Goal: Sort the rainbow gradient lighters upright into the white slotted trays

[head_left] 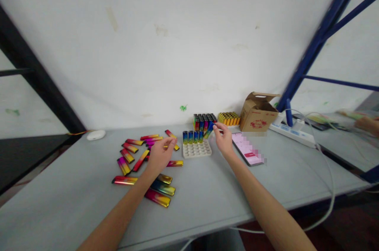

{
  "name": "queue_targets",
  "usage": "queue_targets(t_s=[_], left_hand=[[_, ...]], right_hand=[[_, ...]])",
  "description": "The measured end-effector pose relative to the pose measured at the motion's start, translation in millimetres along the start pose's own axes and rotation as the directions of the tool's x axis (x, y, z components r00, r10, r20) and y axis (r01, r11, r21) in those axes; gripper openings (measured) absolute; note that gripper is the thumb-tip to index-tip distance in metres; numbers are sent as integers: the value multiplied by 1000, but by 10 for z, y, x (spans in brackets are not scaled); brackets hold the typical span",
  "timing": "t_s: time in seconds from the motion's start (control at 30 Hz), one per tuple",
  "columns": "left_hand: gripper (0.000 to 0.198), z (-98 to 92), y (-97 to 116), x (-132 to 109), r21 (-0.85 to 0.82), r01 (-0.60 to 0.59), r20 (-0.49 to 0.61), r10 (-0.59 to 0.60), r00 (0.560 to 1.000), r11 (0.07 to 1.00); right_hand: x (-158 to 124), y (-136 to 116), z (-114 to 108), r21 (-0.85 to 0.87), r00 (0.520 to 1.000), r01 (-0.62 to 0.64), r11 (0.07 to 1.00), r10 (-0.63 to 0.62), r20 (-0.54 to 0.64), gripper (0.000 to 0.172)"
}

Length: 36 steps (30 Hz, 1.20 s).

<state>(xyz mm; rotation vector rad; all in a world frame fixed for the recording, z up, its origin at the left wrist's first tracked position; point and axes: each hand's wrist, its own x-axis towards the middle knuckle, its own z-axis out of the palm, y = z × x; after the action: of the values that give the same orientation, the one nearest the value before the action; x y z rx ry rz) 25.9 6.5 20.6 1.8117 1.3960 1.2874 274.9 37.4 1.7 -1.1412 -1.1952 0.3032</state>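
Note:
My right hand (223, 140) pinches a small blue-and-green lighter (209, 130) at the right end of a row of upright lighters (192, 136) standing in a white holed tray (197, 149). My left hand (161, 152) hovers over a scatter of flat rainbow-coloured cases (139, 160), its fingers curled loosely with nothing visible in them. Behind the tray stands a full block of dark-capped lighters (205, 121).
A tray of yellow lighters (229, 118), a brown cardboard box (258, 113) and a phone with a pink screen (248, 149) lie right of the tray. A white power strip (293, 132) with cables sits far right. Another person's hand (367, 124) shows at the right edge.

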Motion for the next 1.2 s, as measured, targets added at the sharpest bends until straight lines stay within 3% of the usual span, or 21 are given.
queue_targets(t_s=[0.3,0.47,0.7,1.03,1.2], left_hand=[[28,0,-173,37,252,-197,-12,207,978,947],[23,19,-150,-39,341,-425,180,386,905,838],[24,101,-9,-198,371,-548,416,393,820,750],[23,135,-41,-228,367,-543,396,401,826,756],[26,139,-38,-245,368,-504,410,350,842,782]], right_hand=[[-18,222,59,-23,991,-75,997,77,110,40],[-33,187,22,-64,983,-11,998,22,181,38],[-55,113,-11,-85,959,73,994,-47,279,35],[37,192,-115,-161,949,149,976,-95,300,34],[12,182,-104,-131,919,154,979,-93,384,33]])
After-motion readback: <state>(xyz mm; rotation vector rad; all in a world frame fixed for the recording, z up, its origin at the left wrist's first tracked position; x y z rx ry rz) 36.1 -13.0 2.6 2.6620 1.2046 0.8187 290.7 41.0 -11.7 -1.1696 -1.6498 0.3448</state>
